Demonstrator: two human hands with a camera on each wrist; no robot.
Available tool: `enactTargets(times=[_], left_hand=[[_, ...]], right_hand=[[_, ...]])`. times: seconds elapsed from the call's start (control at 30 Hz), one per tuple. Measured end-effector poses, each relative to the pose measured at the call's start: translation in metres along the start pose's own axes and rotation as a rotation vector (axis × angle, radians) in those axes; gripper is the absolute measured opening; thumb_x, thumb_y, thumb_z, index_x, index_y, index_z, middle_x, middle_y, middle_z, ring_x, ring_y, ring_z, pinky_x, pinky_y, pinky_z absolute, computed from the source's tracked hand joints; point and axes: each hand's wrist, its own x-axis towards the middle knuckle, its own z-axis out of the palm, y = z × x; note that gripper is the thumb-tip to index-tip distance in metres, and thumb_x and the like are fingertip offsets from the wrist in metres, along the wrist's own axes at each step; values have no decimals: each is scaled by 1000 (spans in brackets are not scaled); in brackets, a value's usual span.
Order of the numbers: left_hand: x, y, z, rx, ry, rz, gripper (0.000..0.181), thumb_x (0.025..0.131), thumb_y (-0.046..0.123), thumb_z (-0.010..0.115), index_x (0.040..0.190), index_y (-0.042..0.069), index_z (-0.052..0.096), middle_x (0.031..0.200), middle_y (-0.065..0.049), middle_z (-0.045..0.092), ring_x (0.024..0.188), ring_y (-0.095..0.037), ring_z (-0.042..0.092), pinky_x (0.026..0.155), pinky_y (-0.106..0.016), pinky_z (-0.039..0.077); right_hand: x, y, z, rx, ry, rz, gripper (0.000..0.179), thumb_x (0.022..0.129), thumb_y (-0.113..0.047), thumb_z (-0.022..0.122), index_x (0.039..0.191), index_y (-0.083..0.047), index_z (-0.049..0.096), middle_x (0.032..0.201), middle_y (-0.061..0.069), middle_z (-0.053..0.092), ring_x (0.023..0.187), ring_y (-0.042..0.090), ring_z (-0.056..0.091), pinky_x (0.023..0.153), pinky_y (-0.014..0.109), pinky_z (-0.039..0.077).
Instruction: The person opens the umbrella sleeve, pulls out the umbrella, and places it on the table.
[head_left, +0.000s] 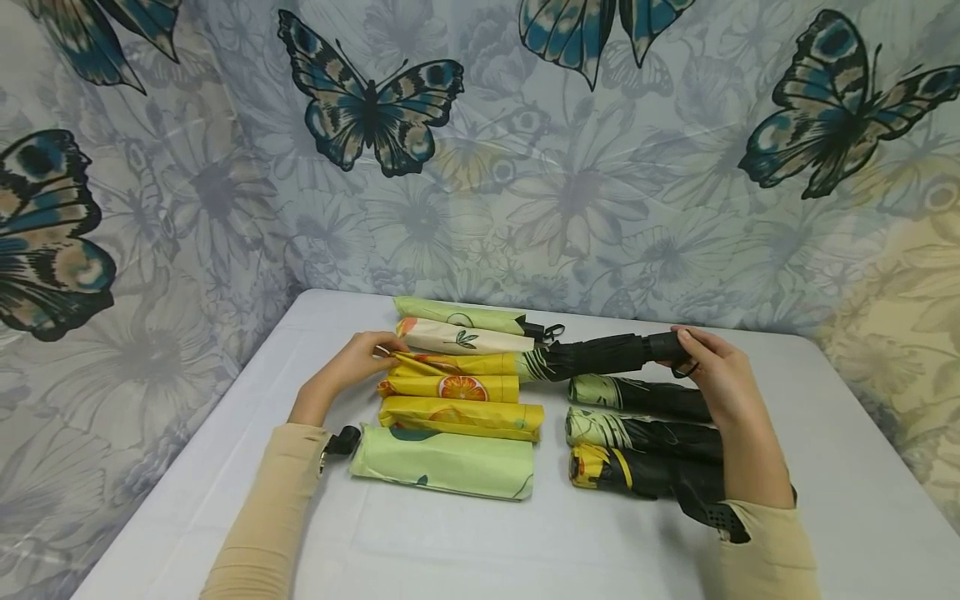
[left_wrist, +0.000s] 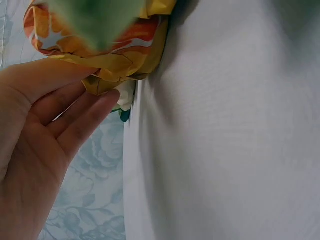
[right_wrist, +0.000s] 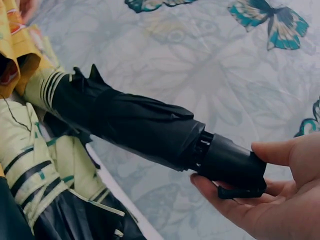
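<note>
A folded black umbrella (head_left: pixel 592 357) with a light green, striped end is held by its black handle (right_wrist: pixel 232 159) in my right hand (head_left: pixel 716 367), thumb on one side and fingers on the other. A wrist loop hangs under the handle. The umbrella's green end meets the mouth of a yellow fruit-print sleeve (head_left: pixel 465 364). My left hand (head_left: pixel 360 362) pinches the closed far end of that sleeve; in the left wrist view, thumb and fingertips are at its gathered yellow corner (left_wrist: pixel 102 82). The inside of the sleeve is mostly hidden.
Flat sleeves lie below on the white table (head_left: pixel 450 550): an orange-print yellow one (head_left: pixel 420 387), another yellow one (head_left: pixel 457 417) and a green one (head_left: pixel 450 462). Behind are a cream umbrella (head_left: pixel 480 336) and a green one (head_left: pixel 457 312). Bare black umbrellas (head_left: pixel 652 435) lie at right. Butterfly-print cloth (head_left: pixel 585 192) hangs behind.
</note>
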Motion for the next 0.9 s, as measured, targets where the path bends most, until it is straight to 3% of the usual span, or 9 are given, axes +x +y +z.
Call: enactTargets(times=[0.2,0.5,0.63,0.9], left_hand=[[0,0,1,-3,5,-14,21,92,3,64,112,8,69,115,-13,69,111,-31,63,100,-46,52],[1,0,2,4,3,-20,22,92,3,64,113,7,68,116,-14,68,112,-32,62,101,-47,51],[1,0,3,2,0,-36,22,92,3,64,113,7,68,116,-14,68,112,-32,62,101,-47,51],[1,-1,3,1,-9,-42,22,93,3,62,114,8,68,117,-14,67,112,-31,61,101,-46,51]], right_hand=[[-2,-5,-12,76,6,-6,12,97,-20,60,107,-20,67,108,-6,58,77,10,71,68,16,49],[-3,-4,-34,353,35,-15,18,98,-6,55,98,-9,73,100,-3,65,78,15,69,72,22,60],[-3,-3,-43,441,82,-5,19,97,-4,55,97,-5,74,103,-1,61,83,13,64,72,29,62],[-4,0,-55,510,194,33,17,96,-5,58,96,-4,74,111,0,51,90,13,55,69,35,63]])
